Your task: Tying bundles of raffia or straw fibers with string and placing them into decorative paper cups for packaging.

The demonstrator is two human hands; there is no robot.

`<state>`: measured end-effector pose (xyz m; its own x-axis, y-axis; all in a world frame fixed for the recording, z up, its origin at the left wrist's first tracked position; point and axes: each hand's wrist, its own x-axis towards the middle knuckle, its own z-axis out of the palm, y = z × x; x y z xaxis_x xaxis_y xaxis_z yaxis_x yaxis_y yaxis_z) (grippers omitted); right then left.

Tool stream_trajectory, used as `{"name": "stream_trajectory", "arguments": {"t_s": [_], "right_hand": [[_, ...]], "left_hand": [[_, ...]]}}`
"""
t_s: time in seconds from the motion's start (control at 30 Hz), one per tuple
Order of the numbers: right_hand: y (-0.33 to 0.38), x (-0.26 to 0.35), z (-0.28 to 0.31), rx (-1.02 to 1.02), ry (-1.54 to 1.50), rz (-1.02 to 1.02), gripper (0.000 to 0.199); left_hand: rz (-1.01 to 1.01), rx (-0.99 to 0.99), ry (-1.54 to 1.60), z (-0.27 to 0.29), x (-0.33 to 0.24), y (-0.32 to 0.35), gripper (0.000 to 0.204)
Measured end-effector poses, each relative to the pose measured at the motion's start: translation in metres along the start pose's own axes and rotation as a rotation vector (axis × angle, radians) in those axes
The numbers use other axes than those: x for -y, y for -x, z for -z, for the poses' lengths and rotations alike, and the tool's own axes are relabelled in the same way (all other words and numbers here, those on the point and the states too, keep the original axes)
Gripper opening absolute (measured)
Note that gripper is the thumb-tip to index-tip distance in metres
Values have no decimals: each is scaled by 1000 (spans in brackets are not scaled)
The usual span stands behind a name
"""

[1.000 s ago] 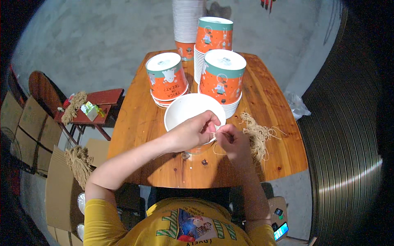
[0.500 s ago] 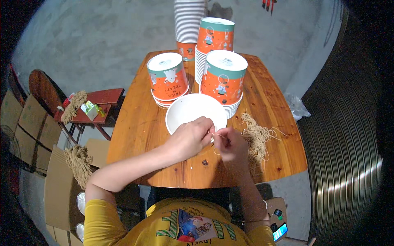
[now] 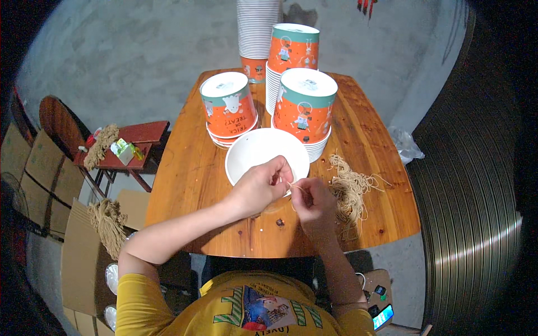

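Note:
A thin beige cord [image 3: 292, 185] runs between my two hands at the near rim of a white paper bucket [image 3: 246, 154], whose open mouth faces me. My left hand [image 3: 266, 179] pinches the cord over the rim. Close beside it, my right hand [image 3: 315, 201] is closed on the cord too, fingertips almost touching the left ones. The fingers hide the cord's ends and part of the rim. To the right of my right hand lies a loose heap of beige cords [image 3: 352, 193] on the wooden table.
Upside-down stacks of orange and green paper buckets [image 3: 305, 112] stand behind the bucket, with another stack [image 3: 228, 109] at left and a tall one [image 3: 259, 33] farther back. A red bench [image 3: 134, 137] and hanging cord bundles [image 3: 107, 224] are at left. A rolled ribbed sheet [image 3: 471, 224] stands right.
My fingers have shifted slightly around the cord, with the left hand's fingers lifting and opening a little. The bucket and the stacks stay about where they were.

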<state>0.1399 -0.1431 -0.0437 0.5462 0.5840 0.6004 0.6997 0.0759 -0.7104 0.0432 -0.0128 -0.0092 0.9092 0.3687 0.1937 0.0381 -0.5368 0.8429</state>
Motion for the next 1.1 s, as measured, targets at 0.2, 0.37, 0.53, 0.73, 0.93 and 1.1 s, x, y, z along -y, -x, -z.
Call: {"name": "stream_trajectory", "arguments": {"t_s": [0.2,0.37,0.53,0.73,0.93,1.1], "right_hand": [[2,-6,-2,-45,-126,-73,4],[2,-9,0,9,-252,-137,5],[0,-1,2,-6,-243,-180,9],[-15,-22,23,58,207,474,19],[-24,-25,27,103,362,696,25],[-37,-12,30,198,476,738,20]], "left_hand": [[6,71,118,1,-4,-2,23],[25,78,169,1,-2,-3,31],[10,78,208,1,3,-6,32],[74,111,267,3,-3,-7,36],[98,98,288,6,-7,-9,38],[130,115,306,8,-7,-9,38]]}}
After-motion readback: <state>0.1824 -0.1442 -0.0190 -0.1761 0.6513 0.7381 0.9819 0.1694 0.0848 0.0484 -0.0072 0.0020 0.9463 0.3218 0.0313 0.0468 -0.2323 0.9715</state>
